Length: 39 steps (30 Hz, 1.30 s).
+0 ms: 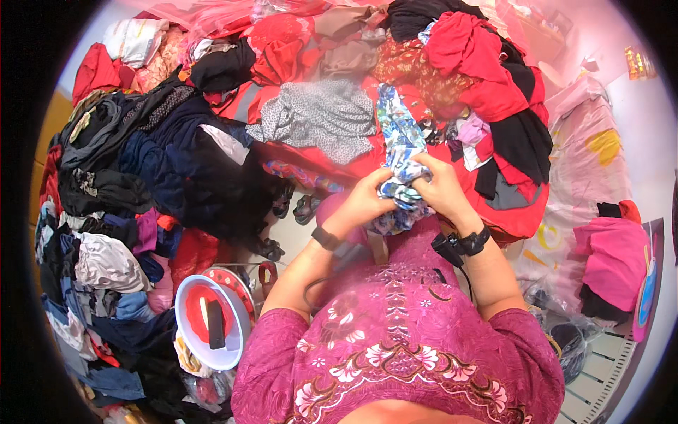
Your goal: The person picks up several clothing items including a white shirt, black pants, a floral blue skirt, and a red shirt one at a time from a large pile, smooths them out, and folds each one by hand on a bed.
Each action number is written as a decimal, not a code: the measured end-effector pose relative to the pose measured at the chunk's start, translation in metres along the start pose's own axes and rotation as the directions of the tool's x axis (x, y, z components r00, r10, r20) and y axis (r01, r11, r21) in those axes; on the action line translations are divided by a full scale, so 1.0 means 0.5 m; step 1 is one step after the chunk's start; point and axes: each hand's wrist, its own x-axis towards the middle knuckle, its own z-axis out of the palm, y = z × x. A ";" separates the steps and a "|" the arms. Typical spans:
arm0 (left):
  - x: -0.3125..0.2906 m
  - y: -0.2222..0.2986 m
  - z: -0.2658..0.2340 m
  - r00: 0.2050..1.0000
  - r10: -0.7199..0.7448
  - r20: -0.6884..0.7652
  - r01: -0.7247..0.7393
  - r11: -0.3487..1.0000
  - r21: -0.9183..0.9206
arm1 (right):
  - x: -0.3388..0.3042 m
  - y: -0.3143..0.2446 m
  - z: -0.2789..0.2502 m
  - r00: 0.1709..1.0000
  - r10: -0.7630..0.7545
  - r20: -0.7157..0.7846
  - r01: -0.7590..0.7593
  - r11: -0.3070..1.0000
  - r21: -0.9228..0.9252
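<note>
Both my hands grip a bunched piece of cloth (397, 127), white with a blue and green floral print. My left hand (367, 196) closes on its left side, and my right hand (439, 185) closes on its right side. One end stretches away from me toward the red bedding, while the other hangs down over my lap. Just beyond my hands lies a grey patterned cloth (321, 116), spread on the red cover (346, 169). Some folds are hidden behind my fingers.
Dark clothes (176, 148) heap up on the left. Red and black garments (466, 56) pile at the far right. A pale blue basin (240, 332) holding a dark object stands at lower left. Pink cloth (611, 254) hangs at right, and sandals (306, 209) lie on the floor.
</note>
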 end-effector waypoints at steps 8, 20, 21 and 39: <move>0.016 0.043 -0.042 0.872 -0.256 0.417 0.459 0.722 -0.517 | -0.024 -0.064 -0.098 1.000 0.006 -0.030 0.010 0.870 0.494; 0.071 0.137 0.034 0.996 -0.087 0.011 0.084 0.925 -0.371 | -0.013 0.003 -0.153 0.945 0.144 -0.293 -0.109 0.985 0.131; 0.075 0.131 0.027 0.995 -0.094 -0.027 0.080 0.938 -0.337 | -0.012 0.003 -0.156 0.932 0.001 -0.361 -0.079 0.976 -0.201; 0.082 0.023 0.049 0.943 -0.131 0.306 0.174 0.977 -0.119 | 0.021 -0.163 -0.160 0.986 0.066 -0.151 -0.012 0.944 0.331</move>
